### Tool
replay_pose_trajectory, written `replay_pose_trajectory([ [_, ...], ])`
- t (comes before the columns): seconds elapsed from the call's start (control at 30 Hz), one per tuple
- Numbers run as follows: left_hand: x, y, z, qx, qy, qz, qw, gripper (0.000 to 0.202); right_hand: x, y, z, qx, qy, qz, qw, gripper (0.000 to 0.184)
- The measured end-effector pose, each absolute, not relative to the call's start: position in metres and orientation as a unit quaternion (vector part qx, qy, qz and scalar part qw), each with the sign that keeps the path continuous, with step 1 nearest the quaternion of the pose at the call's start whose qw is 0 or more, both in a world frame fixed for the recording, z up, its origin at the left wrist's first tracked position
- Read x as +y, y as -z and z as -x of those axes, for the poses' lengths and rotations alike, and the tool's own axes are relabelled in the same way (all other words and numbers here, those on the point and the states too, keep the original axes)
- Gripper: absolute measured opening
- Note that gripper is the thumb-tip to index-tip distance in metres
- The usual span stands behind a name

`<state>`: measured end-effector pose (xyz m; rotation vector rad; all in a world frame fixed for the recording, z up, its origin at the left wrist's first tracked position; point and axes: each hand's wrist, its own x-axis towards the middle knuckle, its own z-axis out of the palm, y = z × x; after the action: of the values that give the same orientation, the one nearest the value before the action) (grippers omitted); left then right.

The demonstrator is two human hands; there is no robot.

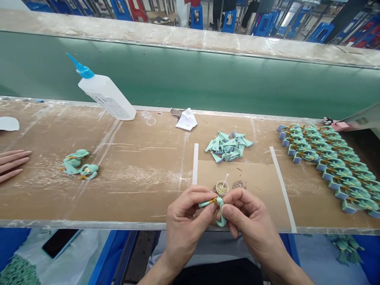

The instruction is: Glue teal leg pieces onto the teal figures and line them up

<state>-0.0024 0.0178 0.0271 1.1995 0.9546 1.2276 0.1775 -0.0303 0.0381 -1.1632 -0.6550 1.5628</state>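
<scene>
Between my two hands is a small mint-green figure part [220, 211] with an orange-brown band, held just above the front of the table. My left hand [190, 219] pinches its left end between thumb and forefinger. On the other side my right hand [249, 211] grips it with thumb and fingertips, which hide part of it. Just behind my fingers stands a small round cup [221, 188] of yellowish liquid with a white stick in it. Farther back lies a pile of loose mint-green pieces [228, 146] with bluish-purple ends.
Rows of assembled green figures [332, 166] fill the right side. A white bottle with a blue nozzle [108, 95] stands near the back edge. Several green parts [79, 164] lie to the left, near another person's hand [12, 164]. Behind runs a green belt [190, 79].
</scene>
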Motion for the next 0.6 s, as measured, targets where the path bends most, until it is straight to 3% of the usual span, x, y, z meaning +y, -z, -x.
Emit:
replay_pose_trajectory([
  [0.23,0.015,-0.028,0.005,0.379,-0.531,-0.624,0.429,0.031,-0.030,-0.040,-0.179,-0.248,-0.685,0.467,0.501,0.046],
  [0.6,0.016,-0.048,0.018,0.330,-0.483,-0.744,0.323,0.036,-0.031,-0.048,-0.174,-0.204,-0.738,0.412,0.494,0.052],
])
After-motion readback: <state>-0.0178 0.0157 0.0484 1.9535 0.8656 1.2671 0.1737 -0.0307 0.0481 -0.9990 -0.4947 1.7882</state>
